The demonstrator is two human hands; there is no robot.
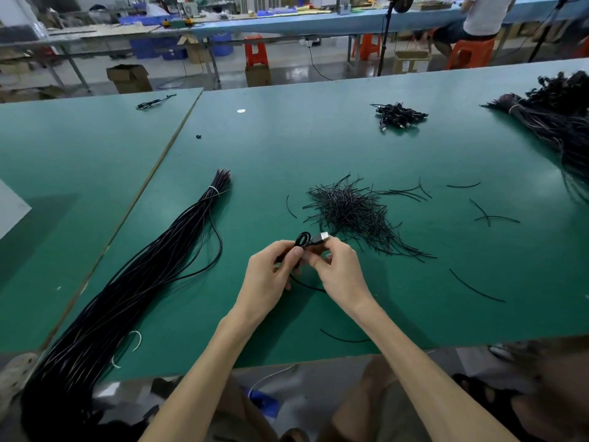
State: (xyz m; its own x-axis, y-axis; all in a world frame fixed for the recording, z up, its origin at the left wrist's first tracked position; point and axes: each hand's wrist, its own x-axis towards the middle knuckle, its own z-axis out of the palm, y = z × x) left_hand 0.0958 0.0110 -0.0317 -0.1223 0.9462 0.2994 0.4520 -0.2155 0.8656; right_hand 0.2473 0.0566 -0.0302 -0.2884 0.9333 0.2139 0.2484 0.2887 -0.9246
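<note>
Both my hands meet over the green table (318, 148), holding one black USB cable (302, 240) coiled into a small loop. My left hand (271, 275) grips the coiled loop between thumb and fingers. My right hand (338, 269) pinches the cable just behind its silver plug (322, 237), which points up and to the right. A strand of the same cable hangs below my hands and curves across the table. Just beyond my hands lies a heap of short black twist ties (350, 212).
A long tied bundle of black cables (127, 291) runs along the left and off the near edge. A small pile of coiled cables (398, 114) and a big cable bundle (561, 122) lie far right. Loose ties are scattered right. A seated person (478, 20) works behind.
</note>
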